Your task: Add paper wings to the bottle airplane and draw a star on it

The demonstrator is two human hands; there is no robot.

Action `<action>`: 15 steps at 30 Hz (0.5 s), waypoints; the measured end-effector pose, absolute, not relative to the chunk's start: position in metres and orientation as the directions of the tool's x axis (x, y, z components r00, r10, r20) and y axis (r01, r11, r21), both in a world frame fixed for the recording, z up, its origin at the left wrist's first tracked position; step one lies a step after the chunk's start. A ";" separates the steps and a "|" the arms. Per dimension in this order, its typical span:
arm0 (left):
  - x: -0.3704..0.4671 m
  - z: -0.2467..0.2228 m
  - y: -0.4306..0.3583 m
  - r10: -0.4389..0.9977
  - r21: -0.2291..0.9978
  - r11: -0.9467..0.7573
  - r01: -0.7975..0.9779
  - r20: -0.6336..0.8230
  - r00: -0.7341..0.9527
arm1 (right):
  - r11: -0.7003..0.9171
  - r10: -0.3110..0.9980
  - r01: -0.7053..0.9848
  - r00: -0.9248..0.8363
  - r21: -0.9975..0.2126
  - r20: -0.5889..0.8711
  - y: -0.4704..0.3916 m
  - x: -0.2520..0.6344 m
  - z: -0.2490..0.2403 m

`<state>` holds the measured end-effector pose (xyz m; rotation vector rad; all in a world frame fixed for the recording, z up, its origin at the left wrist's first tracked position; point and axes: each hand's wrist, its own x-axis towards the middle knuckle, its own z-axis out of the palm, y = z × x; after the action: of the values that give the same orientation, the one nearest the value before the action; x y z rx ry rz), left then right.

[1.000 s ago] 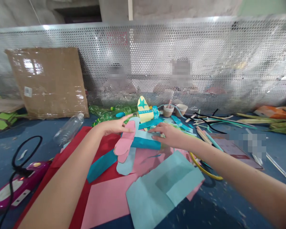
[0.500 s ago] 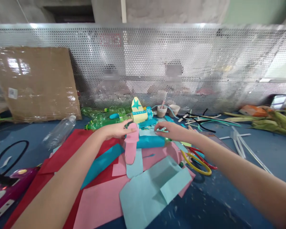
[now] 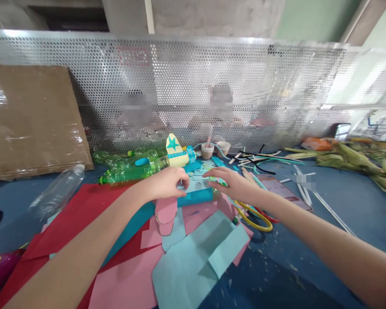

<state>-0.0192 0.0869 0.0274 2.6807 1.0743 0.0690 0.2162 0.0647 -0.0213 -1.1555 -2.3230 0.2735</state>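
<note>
My left hand hovers over the near side of the paper scraps, thumb and curled fingers apart, with nothing visible between them. Just below it lies a layered pink paper cutout; its upper end is hidden by the hand. A bottle wrapped in blue paper lies crosswise between my hands. My right hand is over its right end, fingers bent and spread, holding nothing I can see. Light blue and green paper scraps lie beyond the bottle. A folded light blue sheet is in front.
Green plastic bottles and a yellow decorated bottle stand behind. Yellow loops, a phone and thin strips are at right. Red paper and a clear bottle are left. Two paper cups sit by the perforated screen.
My left hand has come off the pink cutout, which now lies lower and nearer me. My right hand's fingers are spread more. The view has turned slightly right.
</note>
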 end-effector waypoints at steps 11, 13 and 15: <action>-0.022 0.023 0.096 0.712 0.276 -0.672 0.687 -0.015 0.702 | -0.230 0.958 0.969 0.242 -0.088 0.154 -0.035 0.363 -0.011; -0.025 0.019 0.099 0.709 0.284 -0.675 0.681 -0.007 0.706 | -0.410 0.903 0.911 0.413 -0.051 0.117 -0.065 0.377 -0.026; -0.027 0.016 0.102 0.713 0.293 -0.669 0.684 -0.008 0.701 | -0.518 0.839 0.850 0.527 -0.095 0.138 -0.091 0.385 -0.044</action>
<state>-0.0273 0.1018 0.0162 2.6375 1.1075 0.1542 0.3847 -0.0908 -0.0444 -2.6106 -1.4546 -0.1118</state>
